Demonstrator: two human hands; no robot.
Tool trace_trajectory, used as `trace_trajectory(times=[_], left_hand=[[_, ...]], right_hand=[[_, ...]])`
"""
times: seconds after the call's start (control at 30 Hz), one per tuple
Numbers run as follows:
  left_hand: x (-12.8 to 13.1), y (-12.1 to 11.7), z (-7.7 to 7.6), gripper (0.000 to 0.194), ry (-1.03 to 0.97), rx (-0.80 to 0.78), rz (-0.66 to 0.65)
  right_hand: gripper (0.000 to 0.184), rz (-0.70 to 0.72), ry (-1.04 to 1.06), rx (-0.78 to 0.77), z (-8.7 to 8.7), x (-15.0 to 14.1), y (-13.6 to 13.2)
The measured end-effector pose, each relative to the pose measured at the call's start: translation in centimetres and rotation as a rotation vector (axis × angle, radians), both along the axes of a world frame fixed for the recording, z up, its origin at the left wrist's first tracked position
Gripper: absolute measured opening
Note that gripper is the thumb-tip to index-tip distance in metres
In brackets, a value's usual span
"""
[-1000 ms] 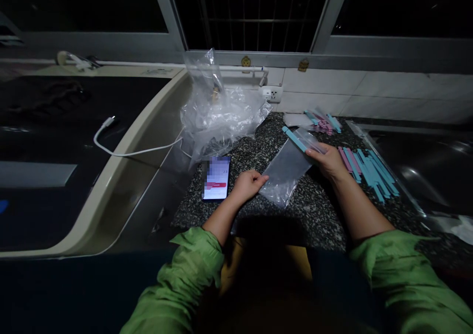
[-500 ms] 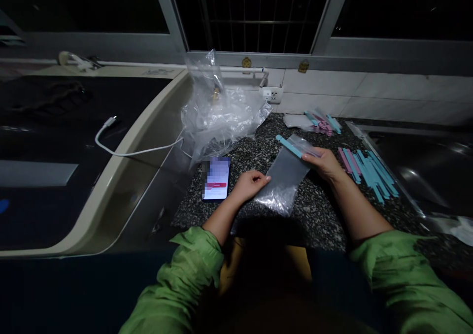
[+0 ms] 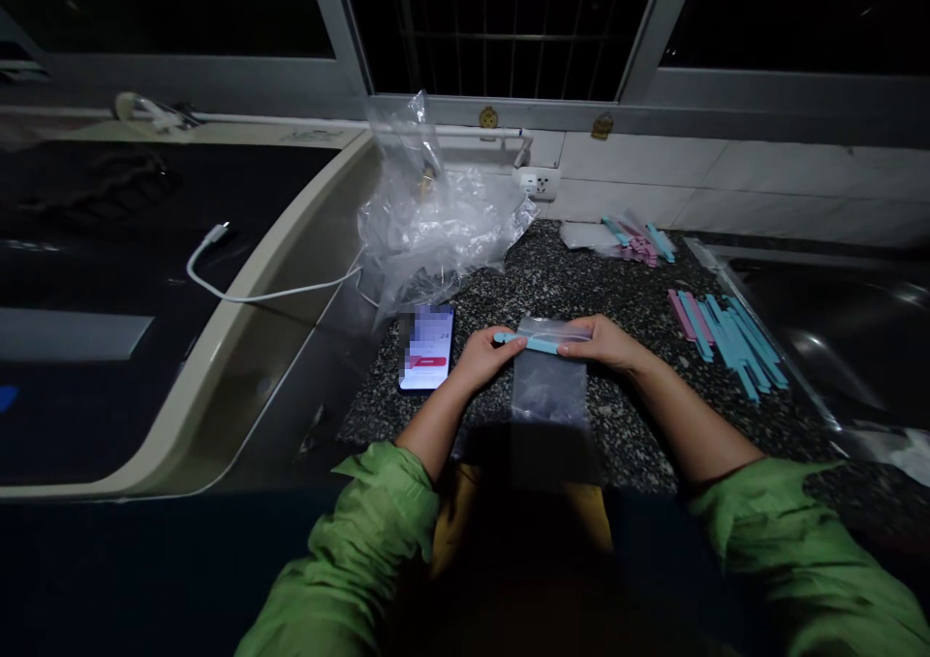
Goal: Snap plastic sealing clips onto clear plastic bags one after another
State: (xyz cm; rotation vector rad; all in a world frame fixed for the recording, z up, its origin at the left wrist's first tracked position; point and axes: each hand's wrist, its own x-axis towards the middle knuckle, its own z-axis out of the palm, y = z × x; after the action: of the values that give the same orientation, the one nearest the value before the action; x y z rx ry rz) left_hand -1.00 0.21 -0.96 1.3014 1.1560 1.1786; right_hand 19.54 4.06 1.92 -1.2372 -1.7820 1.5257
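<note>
Light-blue strip [image 3: 542, 345] lies crosswise over the upper part of a clear plastic bag [image 3: 550, 400], near the front edge of the stone countertop [image 3: 625, 294]. Left hand [image 3: 485, 357]: thumb and fingers pinched together on the strip's left end. Right hand [image 3: 608, 341]: thumb and fingers closed on the strip's right part and the adjoining bag edge. Status: strip positioned across the bag; whether it is fastened cannot be determined. Remaining: loose blue and pink strips [image 3: 733, 342], apart from any bag, along the right edge beside the sink [image 3: 843, 332]. Near the back edge, a second strip cluster [image 3: 639, 246] lies with clear film; whether attached is indistinct.
</note>
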Motion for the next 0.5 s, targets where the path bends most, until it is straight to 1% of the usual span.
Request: trace_trajectory(times=[0.1,0.23,0.33,0.5], left_hand=[[-0.04,0.00,0.01,0.031,-0.044,-0.025,0.011],[-0.05,0.21,0.14,0.032,-0.193,-0.027,0.161],[-0.07,0.35,0.20,0.030,-0.254,-0.018,0.266],[0.17,0.36,0.27,0.024,-0.277,-0.003,0.364]], right_hand=[[0.044,-0.061,0.056,0.023,0.01,0.13,0.25],[0.047,-0.202,0.185,0.062,-0.17,0.30,0.64],[0.046,-0.224,0.120,0.073,-0.37,0.24,0.61],[0.044,-0.215,-0.020,0.087,-0.56,-0.19,0.09]])
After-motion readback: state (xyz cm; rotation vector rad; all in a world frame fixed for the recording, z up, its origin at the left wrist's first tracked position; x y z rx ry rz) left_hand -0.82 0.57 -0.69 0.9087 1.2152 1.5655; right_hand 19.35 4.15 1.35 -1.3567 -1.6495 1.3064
